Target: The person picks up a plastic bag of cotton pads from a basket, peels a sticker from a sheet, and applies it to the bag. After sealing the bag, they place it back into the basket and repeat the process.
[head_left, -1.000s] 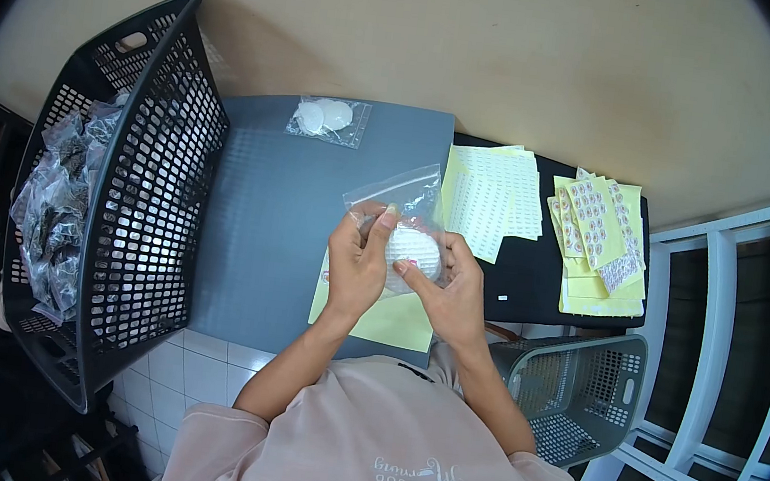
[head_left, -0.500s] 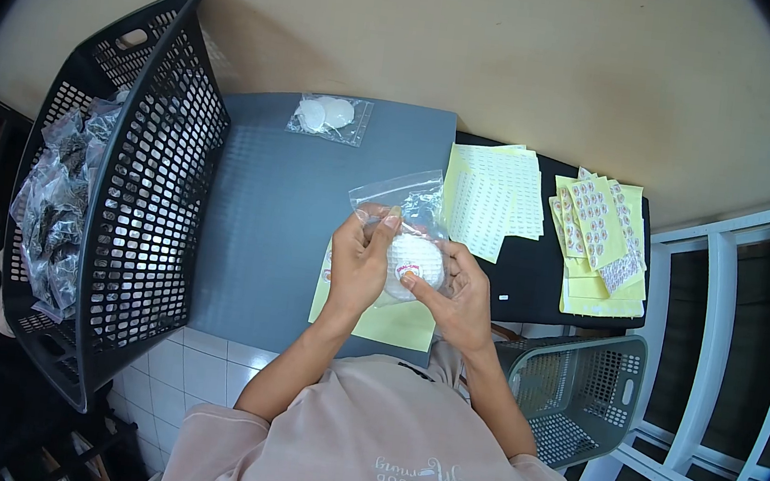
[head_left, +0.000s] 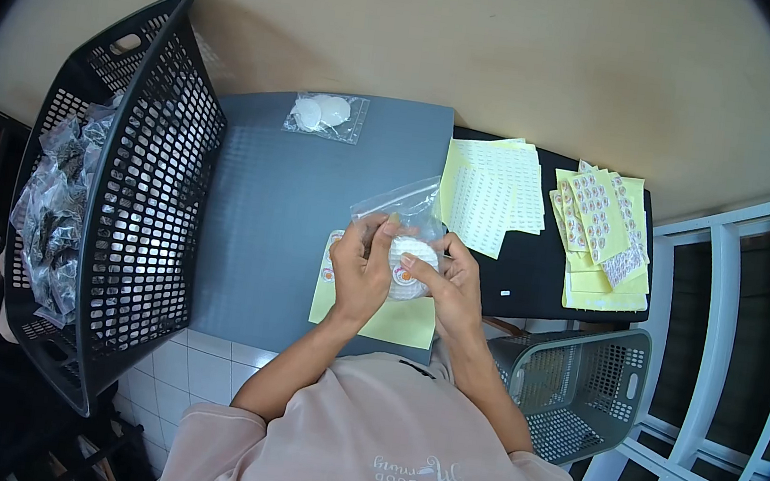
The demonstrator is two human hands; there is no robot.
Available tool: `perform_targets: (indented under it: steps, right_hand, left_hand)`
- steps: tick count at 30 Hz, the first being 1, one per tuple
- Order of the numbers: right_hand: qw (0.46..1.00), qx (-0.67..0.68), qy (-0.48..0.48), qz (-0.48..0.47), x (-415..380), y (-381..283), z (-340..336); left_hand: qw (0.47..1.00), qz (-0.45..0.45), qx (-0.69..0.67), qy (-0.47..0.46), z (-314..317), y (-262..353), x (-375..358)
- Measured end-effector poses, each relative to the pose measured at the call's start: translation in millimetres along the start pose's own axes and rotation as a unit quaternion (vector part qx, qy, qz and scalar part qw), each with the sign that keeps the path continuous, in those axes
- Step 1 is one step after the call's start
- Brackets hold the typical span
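A clear zip bag point(head_left: 408, 201) with round white pads inside and a small sticker on its front is between my two hands, over the table's front part. My left hand point(head_left: 364, 267) pinches the bag's left side near the top. On the right side, my right hand point(head_left: 452, 286) grips the bag, its thumb lying on the white pads point(head_left: 408, 289) close to the sticker. Under the hands lies a yellow sticker sheet point(head_left: 394, 325), partly covered by them.
A dark basket point(head_left: 155, 176) of bagged items stands left. Another bag of white pads point(head_left: 328, 115) lies at the grey table's point(head_left: 266, 198) back. Sheets of small labels point(head_left: 494, 196) and stacked sticker sheets point(head_left: 600, 232) lie right, above a grey-green basket point(head_left: 577, 386).
The bag has tilted, and its sticker now shows lower, beneath my right thumb. My right thumb has moved up a little on the pads. Both hands still hold the bag.
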State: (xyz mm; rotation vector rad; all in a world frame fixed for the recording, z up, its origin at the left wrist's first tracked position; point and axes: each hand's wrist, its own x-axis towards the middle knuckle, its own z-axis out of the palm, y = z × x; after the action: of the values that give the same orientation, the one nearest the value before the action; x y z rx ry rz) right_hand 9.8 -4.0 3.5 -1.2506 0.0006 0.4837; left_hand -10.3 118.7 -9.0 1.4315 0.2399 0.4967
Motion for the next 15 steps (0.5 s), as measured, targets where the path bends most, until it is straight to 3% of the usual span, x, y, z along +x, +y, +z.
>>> perform_targets:
  steps: [6,8,11,13,15]
  right_hand:
    - [0.999,-0.002,0.031,-0.017,-2.0,2.3,6.3]
    - [0.991,-0.085,0.055,-0.085,1.5,13.3,3.9]
    - [0.991,-0.082,0.062,-0.09,6.9,33.0,3.1]
    - [0.984,-0.14,0.028,-0.105,7.2,34.8,2.7]
    - [0.994,-0.111,-0.004,-0.015,-1.2,27.6,6.8]
  left_hand:
    - [0.999,-0.031,0.011,0.001,-2.1,-3.5,-1.1]
    - [0.999,-0.034,0.024,-0.004,-1.9,-8.6,-3.1]
    - [0.994,-0.069,-0.089,0.008,-4.0,-12.6,-2.3]
    - [0.996,-0.08,-0.024,0.009,-15.9,-27.9,-0.3]
    - [0.992,-0.115,-0.042,0.007,-23.4,-32.0,-4.0]
